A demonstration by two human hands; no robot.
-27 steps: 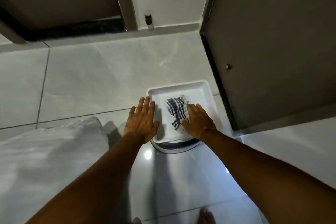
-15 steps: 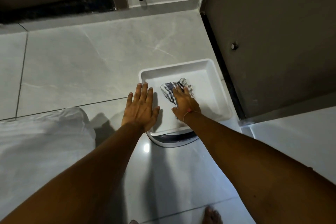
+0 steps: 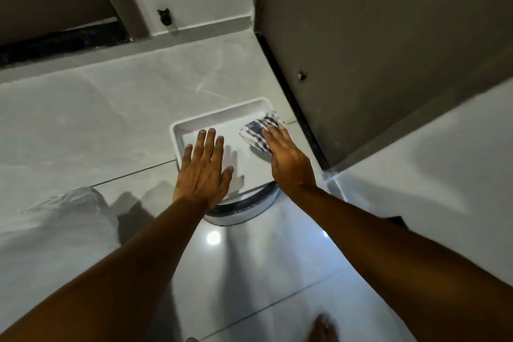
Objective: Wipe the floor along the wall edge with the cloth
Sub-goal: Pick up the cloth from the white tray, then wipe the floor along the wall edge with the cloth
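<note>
A blue-and-white checked cloth is bunched at the right rim of a white square tray on the tiled floor. My right hand holds the cloth from the near side, fingers over it, lifted over the tray's right edge. My left hand is flat with fingers spread over the tray's near left part. The dark wall base strip runs just right of the tray.
A round white-and-dark object lies under the tray's near edge. White fabric covers my knee at the left. A black doorstop sits at the far skirting. My toes show at the bottom.
My right hand has carried the cloth from the tray's middle to its right rim, toward the wall. My left hand stays flat at the tray's near left.
</note>
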